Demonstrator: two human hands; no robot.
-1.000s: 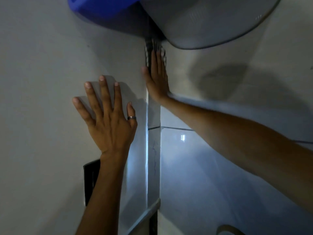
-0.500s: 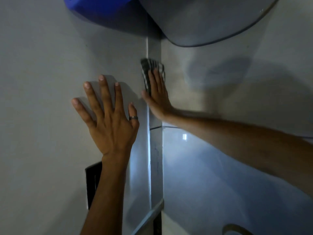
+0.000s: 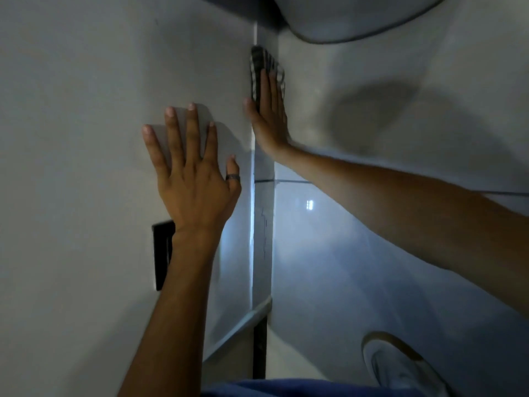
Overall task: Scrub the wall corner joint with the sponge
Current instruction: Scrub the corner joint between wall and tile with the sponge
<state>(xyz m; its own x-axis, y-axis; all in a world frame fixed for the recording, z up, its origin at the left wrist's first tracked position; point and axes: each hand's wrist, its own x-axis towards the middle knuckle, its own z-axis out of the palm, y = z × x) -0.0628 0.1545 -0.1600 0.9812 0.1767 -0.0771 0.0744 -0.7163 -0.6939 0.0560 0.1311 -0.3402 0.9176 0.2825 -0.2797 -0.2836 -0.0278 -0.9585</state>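
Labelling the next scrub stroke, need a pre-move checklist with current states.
1. Striped dark-and-light sponge pinned under the flat right hand: ok, fingers lie over it.
2. Sponge on the vertical corner joint: ok, it sits at the joint's upper part.
3. Left hand braced flat on the grey left wall, fingers spread, clear of the sponge: ok.
4. Room to go higher: not ok, the curved grey overhead object hangs close above.
5. Joint below the sponge unobstructed: ok.
6. Dirt left on the joint: cannot tell, light is dim.

Both hands [image 3: 197,179] [image 3: 269,118] flat, fingers extended
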